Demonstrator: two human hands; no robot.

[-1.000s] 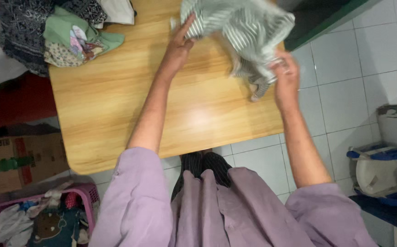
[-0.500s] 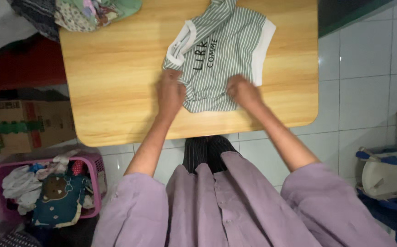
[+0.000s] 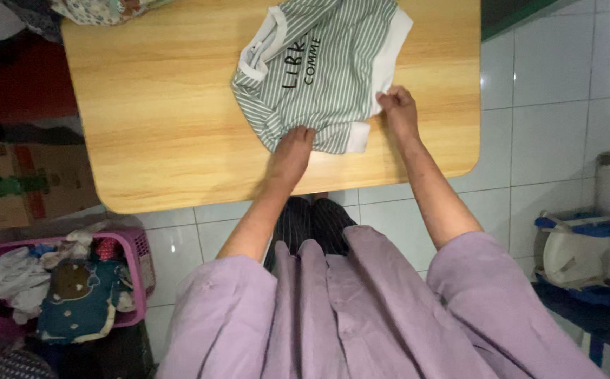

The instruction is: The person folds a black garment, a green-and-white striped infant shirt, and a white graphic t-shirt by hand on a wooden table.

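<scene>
Fingers (image 3: 389, 98) on striped shirt (image 3: 319, 77), wooden table (image 3: 164, 126)

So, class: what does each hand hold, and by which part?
Right hand pinches the striped shirt at its white edge; left hand presses flat on its lower hem.

A home, likely a laundry corner; a light wooden table (image 3: 178, 140) stands on white floor tiles (image 3: 551, 91); a pink laundry basket (image 3: 136, 260) heaped with clothes sits beside a cardboard box (image 3: 31, 182); more garments (image 3: 101, 8) pile at the table's far edge.
</scene>
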